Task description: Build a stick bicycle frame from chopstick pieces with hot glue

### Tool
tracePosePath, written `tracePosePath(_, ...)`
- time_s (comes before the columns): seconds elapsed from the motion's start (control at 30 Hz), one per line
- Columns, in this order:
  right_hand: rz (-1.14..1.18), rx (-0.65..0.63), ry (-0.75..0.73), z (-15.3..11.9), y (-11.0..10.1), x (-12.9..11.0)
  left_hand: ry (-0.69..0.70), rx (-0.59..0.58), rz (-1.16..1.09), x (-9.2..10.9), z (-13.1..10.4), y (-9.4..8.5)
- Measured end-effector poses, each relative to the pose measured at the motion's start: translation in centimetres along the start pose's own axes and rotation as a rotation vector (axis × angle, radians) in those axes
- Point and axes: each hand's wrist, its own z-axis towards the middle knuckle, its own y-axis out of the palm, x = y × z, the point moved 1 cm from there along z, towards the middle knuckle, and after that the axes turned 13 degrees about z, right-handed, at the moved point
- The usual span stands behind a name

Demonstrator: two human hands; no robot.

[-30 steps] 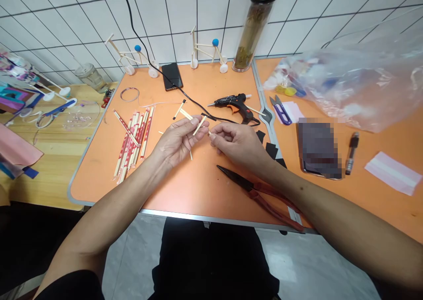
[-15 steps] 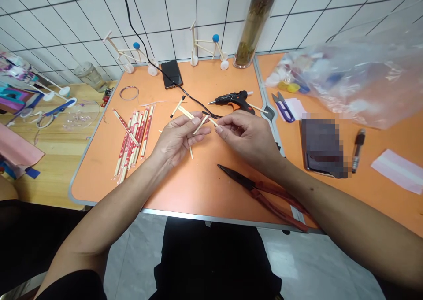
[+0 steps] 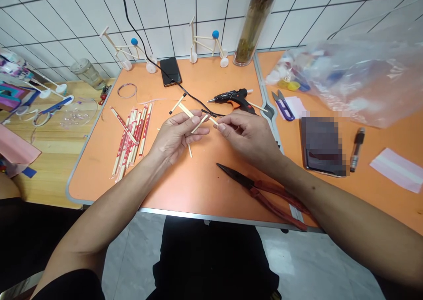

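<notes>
Between thumb and fingers, my left hand (image 3: 180,135) grips a frame of joined wooden sticks (image 3: 185,109), with a black-tipped crossbar (image 3: 177,103) at its far end. My right hand (image 3: 246,130) pinches a short wooden stick (image 3: 213,120), whose free end meets or nearly meets the frame; I cannot tell if they touch. Beyond my right hand lies a black hot glue gun (image 3: 233,97) with an orange trigger. Long-nose pliers (image 3: 254,187) with red handles rest nearer the table edge. To the left are several wrapped pairs of chopsticks (image 3: 132,137).
Two small stick bicycles (image 3: 211,46) with blue balls stand by the tiled wall, near a tall tea bottle (image 3: 256,27). A black cable (image 3: 142,44) crosses a phone (image 3: 171,72). Purple snips (image 3: 284,106), another phone (image 3: 320,146), a marker (image 3: 357,150) and a plastic bag (image 3: 357,84) lie right.
Both hands hold nearly the same pose, with the stick still against or close to the frame. The whole view has shifted slightly.
</notes>
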Motion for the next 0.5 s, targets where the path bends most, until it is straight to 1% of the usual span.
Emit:
tracePosePath(0.13, -0.011, -0.004, -0.013, 0.05, -0.03, -0.11, -0.001, -0.005, -0.005, 0.02, -0.01, 0.00)
tracePosePath(0.5, -0.053, 0.043, -0.029, -0.09, 0.21, -0.25, -0.009, -0.020, -0.017, -0.08, 0.02, 0.04)
